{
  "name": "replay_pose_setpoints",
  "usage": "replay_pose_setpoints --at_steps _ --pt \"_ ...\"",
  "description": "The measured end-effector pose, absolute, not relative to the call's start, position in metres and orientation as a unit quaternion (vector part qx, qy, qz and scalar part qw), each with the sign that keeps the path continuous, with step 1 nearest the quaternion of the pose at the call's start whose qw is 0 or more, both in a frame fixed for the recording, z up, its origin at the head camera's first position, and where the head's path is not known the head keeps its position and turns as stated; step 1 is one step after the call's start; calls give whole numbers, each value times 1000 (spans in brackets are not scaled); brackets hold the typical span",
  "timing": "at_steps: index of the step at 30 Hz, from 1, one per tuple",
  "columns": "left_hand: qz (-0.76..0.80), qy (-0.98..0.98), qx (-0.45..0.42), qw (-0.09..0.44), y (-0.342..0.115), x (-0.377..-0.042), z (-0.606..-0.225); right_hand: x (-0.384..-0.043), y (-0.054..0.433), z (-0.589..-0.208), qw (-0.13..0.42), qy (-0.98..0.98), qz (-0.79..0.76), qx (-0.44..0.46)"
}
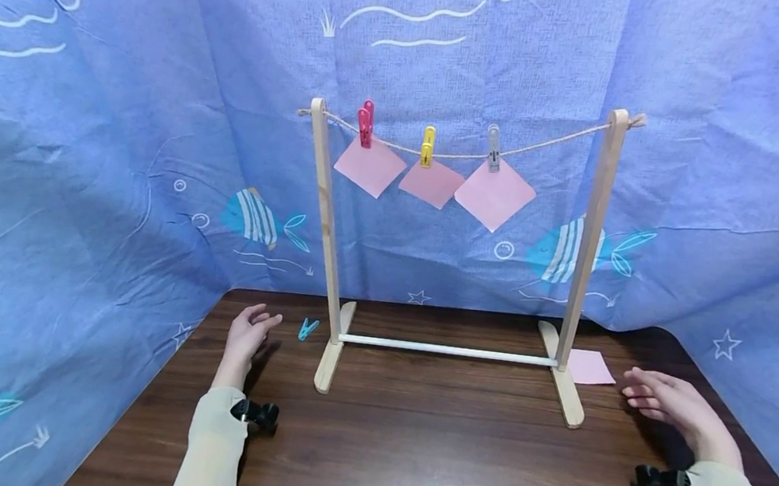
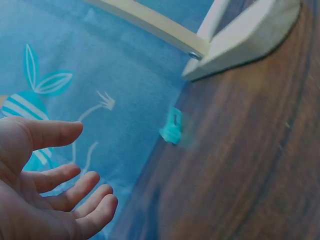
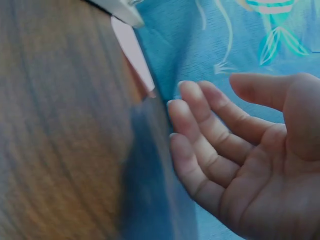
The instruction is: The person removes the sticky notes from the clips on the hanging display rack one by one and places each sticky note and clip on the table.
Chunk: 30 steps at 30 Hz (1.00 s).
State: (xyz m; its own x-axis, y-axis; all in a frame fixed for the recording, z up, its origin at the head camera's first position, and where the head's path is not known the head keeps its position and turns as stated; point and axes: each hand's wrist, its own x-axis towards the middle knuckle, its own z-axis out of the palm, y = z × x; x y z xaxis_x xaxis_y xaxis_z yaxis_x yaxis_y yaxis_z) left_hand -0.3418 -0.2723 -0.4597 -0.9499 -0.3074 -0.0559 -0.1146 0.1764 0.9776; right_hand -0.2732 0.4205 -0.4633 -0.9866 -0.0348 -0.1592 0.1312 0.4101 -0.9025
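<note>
My left hand point(image 1: 249, 334), fingers loosely bent, hovers left of a small blue clothespin point(image 1: 307, 329) that lies on the table. In the left wrist view the clothespin point(image 2: 172, 126) sits apart from the fingertips, and nothing is between thumb and fingers. On the other side my right hand point(image 1: 667, 403) is likewise relaxed and holds nothing. A pink paper square point(image 1: 590, 368) lies just left of its fingertips, by the rack's right foot; the right wrist view shows this paper point(image 3: 134, 52) edge-on beyond the fingers.
A wooden rack point(image 1: 590, 242) stands between the hands, a white bar joining its feet. From its string point(image 1: 553, 140) hang three pink papers, held by a red clothespin point(image 1: 365, 125), a yellow clothespin point(image 1: 427, 148) and a grey clothespin point(image 1: 493, 149). Blue patterned cloth surrounds the dark table point(image 1: 438, 449).
</note>
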Motion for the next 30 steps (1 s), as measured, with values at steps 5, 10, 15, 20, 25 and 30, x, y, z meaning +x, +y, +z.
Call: replay_pose_setpoints --at_steps 5,10,15,20,25,30 --pt "-619 -770 116 102 -269 -335 -436 -269 416 -447 14 847 -531 28" --pt "-624 -765 76 140 -263 -323 -405 -264 411 -428 -63 855 -514 1" --pt "-624 -758 47 186 -254 -311 -382 -256 406 -408 -137 825 -547 -27" --pt "-616 -761 23 205 -245 -302 -368 -249 395 -390 -195 811 -550 -44" --pt "-608 -767 -16 207 -229 -297 -358 -248 377 -378 -240 804 -542 -45" --pt "-588 -778 -71 209 -210 -298 -339 -250 359 -367 -257 795 -547 -51"
